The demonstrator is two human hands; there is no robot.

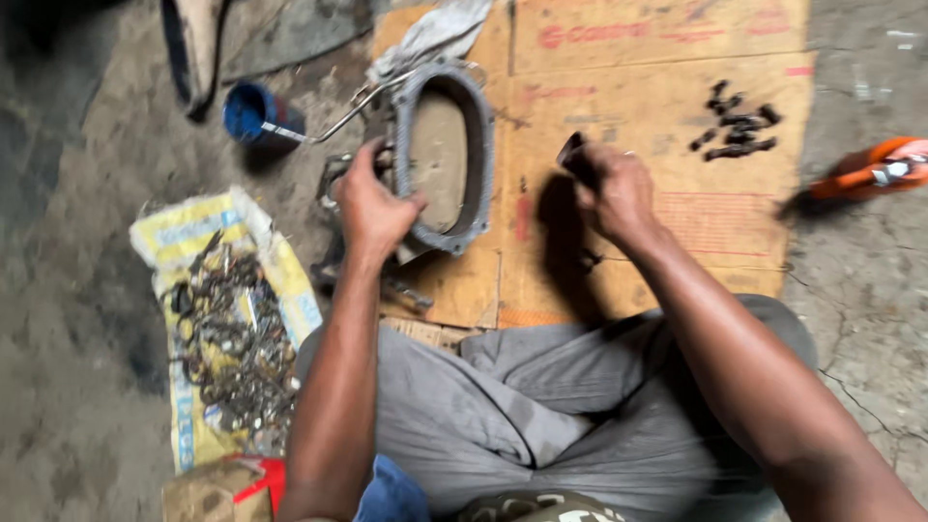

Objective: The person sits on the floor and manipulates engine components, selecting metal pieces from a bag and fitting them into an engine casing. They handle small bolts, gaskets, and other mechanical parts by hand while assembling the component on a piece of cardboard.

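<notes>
Far left, on the dirty concrete floor: a yellow sack spread flat, with a heap of small rusty metal parts lying on it. Below the sack, near the bottom edge, a brown carton corner with a red piece. Higher up, a blue cup standing on the floor, and a thin bent metal rod reaching from it toward the middle.

More to the middle: left hand closed around the left rim of an oval grey metal frame, fingers wrapped over the edge, thumb on the near side. Frame tilted up a little, resting partly on a flattened cardboard sheet and partly over other dark metal pieces beside the hand. Behind the frame, a pale rag on the cardboard.

Right of the frame, apart from it: right hand held as a fist above the cardboard, gripping a small dark tool whose flat end sticks up out of the fist. Exact kind of tool not possible to tell, blurred.

Further right on the cardboard: a small group of dark bolts, well apart from both hands. At the far right edge, on the floor, an orange object. At the bottom, grey trousers between the two arms.
</notes>
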